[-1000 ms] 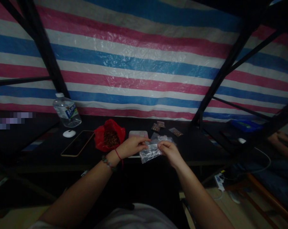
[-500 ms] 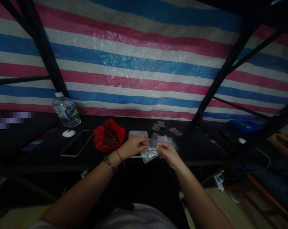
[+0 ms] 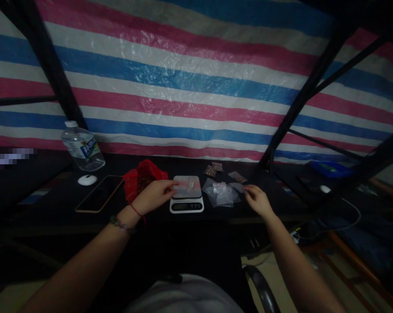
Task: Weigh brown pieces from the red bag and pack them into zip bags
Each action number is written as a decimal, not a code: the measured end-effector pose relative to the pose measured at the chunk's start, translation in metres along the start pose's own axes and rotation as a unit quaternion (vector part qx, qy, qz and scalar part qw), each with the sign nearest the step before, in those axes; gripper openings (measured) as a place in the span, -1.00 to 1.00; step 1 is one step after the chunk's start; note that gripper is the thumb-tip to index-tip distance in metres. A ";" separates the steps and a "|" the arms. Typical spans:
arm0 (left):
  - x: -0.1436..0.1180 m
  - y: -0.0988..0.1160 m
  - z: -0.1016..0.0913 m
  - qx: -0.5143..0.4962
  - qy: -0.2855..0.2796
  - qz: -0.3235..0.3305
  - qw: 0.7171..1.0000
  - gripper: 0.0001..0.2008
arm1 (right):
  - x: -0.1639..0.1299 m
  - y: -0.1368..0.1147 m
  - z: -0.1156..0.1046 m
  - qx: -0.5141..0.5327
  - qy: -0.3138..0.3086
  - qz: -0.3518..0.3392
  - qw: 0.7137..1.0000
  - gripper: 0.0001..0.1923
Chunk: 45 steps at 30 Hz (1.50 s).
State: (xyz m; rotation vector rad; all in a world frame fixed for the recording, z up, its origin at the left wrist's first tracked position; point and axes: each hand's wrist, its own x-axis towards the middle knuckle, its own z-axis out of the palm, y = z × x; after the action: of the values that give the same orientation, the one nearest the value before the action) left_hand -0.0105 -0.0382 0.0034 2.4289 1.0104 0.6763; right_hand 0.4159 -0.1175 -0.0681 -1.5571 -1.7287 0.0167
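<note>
My left hand [image 3: 155, 194] is at the left edge of a white digital kitchen scale [image 3: 186, 205], thumb and forefinger apart and nothing visible between them. Behind it, partly hidden, stands an open red plastic bag [image 3: 147, 170] with small brown pieces inside. A pale, shiny patch shows on the weighing plate; I cannot tell whether it is a reflection. My right hand [image 3: 259, 201] pinches the edge of a clear plastic bag [image 3: 238, 187] at the right side of a loose pile of clear bags [image 3: 222, 195]. Several small filled bags [image 3: 210, 171] lie behind the pile.
To the left are a phone [image 3: 99, 194], a white mouse [image 3: 87, 179] and a large clear bottle [image 3: 84, 148]. Dark metal posts [image 3: 61, 89] frame a striped plastic sheet [image 3: 179, 78] behind the table. At right lies a blue tray [image 3: 331, 169].
My hands have moved apart, left hand leftward and right hand rightward. The clear bag held over the scale is now down on the right, and the scale is uncovered.
</note>
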 end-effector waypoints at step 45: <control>-0.037 -0.002 0.014 -0.519 0.065 -0.190 0.831 -0.69 | 0.027 -0.221 0.116 0.283 -0.082 0.052 0.954 -0.74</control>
State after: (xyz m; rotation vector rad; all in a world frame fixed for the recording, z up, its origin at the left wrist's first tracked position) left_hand -0.0260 -0.0667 -0.0190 1.2081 0.8073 0.9251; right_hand 0.1702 -0.0932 -0.0231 -1.2336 -1.5748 0.6553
